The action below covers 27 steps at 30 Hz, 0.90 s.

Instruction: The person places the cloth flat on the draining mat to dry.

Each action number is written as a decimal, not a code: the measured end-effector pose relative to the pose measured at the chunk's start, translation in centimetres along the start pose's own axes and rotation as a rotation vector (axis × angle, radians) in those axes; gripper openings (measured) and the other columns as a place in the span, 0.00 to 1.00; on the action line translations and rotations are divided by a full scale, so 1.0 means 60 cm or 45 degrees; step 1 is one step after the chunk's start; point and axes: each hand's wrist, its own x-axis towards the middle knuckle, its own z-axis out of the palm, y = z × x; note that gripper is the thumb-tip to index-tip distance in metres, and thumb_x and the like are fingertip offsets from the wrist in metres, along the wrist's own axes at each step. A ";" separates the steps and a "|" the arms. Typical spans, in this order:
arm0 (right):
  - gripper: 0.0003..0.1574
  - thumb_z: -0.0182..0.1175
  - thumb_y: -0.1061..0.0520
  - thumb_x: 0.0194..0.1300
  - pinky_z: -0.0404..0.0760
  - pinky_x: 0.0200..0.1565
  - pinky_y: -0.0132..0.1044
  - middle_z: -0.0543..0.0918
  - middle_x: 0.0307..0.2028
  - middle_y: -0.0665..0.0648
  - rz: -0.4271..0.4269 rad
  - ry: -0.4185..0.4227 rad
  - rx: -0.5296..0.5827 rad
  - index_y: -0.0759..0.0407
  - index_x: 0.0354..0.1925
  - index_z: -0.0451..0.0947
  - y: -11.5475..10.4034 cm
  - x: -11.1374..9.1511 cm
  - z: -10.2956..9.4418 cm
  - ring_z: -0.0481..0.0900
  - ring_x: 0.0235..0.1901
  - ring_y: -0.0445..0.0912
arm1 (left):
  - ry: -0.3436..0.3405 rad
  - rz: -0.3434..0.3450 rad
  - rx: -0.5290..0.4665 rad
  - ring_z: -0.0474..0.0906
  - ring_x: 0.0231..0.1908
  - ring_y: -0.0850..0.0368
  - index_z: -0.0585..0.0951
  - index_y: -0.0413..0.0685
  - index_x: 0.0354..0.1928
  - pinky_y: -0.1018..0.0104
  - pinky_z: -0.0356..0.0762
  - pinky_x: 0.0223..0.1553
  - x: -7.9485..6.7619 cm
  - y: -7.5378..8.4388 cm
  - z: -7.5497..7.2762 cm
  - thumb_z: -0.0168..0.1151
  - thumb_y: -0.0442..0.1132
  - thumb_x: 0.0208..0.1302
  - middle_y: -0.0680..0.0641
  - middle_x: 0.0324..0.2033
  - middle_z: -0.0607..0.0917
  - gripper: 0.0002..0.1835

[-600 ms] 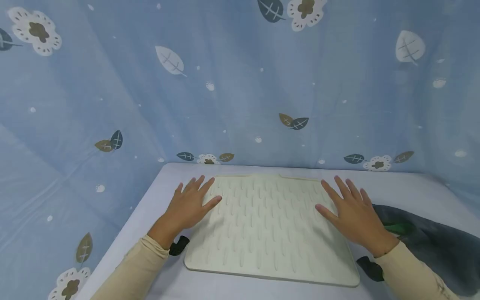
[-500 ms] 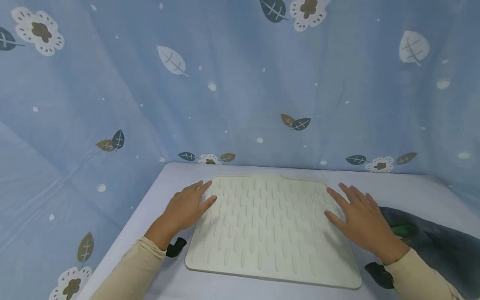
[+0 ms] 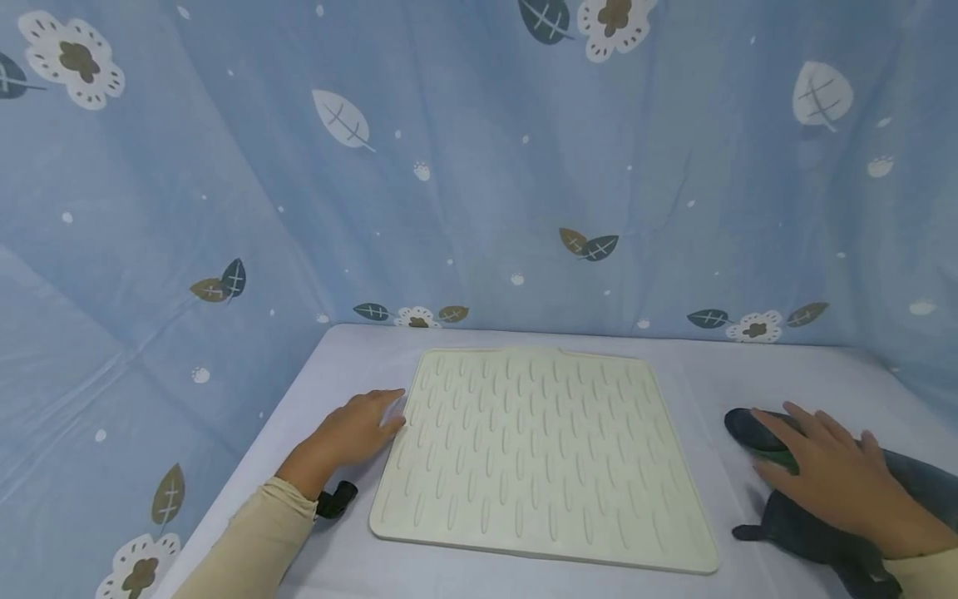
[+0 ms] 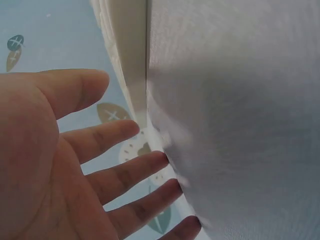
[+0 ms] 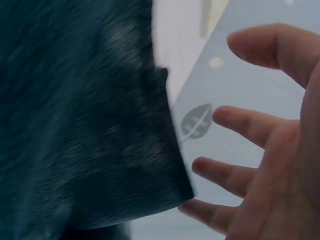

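A cream mat (image 3: 531, 453) with rows of raised ridges lies flat on the white-covered table. Beside its left edge is my left hand (image 3: 348, 434), fingers extended, holding nothing; in the left wrist view its fingers (image 4: 132, 172) are spread near the white cover. My right hand (image 3: 834, 482) is over a dark grey cloth (image 3: 924, 482) to the right of the mat, partly hiding it. In the right wrist view the same hand (image 5: 270, 155) has its fingers apart beside the dark cloth. One lower fingertip appears close to the cloth's edge; contact is unclear.
Blue fabric (image 3: 479, 166) printed with leaves and flowers hangs behind the table and on the left. White table cover (image 3: 696, 374) shows between the mat and the dark cloth. A bit of green (image 3: 782, 457) shows at the cloth, by my right hand.
My right hand has moved right, from the mat's right edge to over the dark cloth. My left hand has drawn back slightly left and nearer me, off the mat. The mat stays put.
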 end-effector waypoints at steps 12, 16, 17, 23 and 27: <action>0.64 0.67 0.25 0.51 0.60 0.48 0.85 0.61 0.58 0.87 0.130 -0.169 0.008 0.64 0.69 0.59 0.053 -0.003 0.048 0.60 0.54 0.88 | 0.036 -0.010 0.112 0.65 0.69 0.35 0.71 0.48 0.71 0.30 0.64 0.63 -0.001 0.004 0.011 0.55 0.50 0.74 0.37 0.69 0.72 0.28; 0.64 0.64 0.23 0.53 0.68 0.44 0.81 0.61 0.54 0.93 0.133 -0.209 0.038 0.68 0.66 0.61 0.060 -0.005 0.052 0.65 0.50 0.89 | 0.053 -0.004 0.129 0.65 0.69 0.34 0.72 0.47 0.70 0.30 0.64 0.63 -0.004 0.007 0.012 0.55 0.50 0.74 0.36 0.69 0.71 0.28; 0.63 0.63 0.23 0.54 0.70 0.43 0.80 0.61 0.53 0.94 0.130 -0.225 0.045 0.69 0.66 0.62 0.061 -0.006 0.053 0.66 0.49 0.89 | 0.058 -0.002 0.131 0.65 0.69 0.33 0.72 0.47 0.70 0.30 0.64 0.63 -0.005 0.007 0.013 0.55 0.50 0.74 0.36 0.69 0.71 0.27; 0.59 0.63 0.28 0.57 0.73 0.39 0.77 0.61 0.53 0.95 0.124 -0.302 0.079 0.72 0.65 0.63 0.061 -0.009 0.056 0.67 0.48 0.90 | 0.061 0.000 0.153 0.64 0.70 0.33 0.72 0.46 0.70 0.30 0.63 0.63 -0.011 0.006 0.016 0.55 0.49 0.74 0.35 0.70 0.70 0.27; 0.56 0.69 0.40 0.48 0.74 0.38 0.77 0.61 0.54 0.95 0.104 -0.305 0.074 0.72 0.65 0.63 0.065 -0.014 0.063 0.66 0.48 0.90 | 0.055 0.014 0.173 0.64 0.70 0.33 0.72 0.47 0.70 0.29 0.63 0.63 -0.013 0.003 0.018 0.56 0.49 0.74 0.35 0.70 0.69 0.27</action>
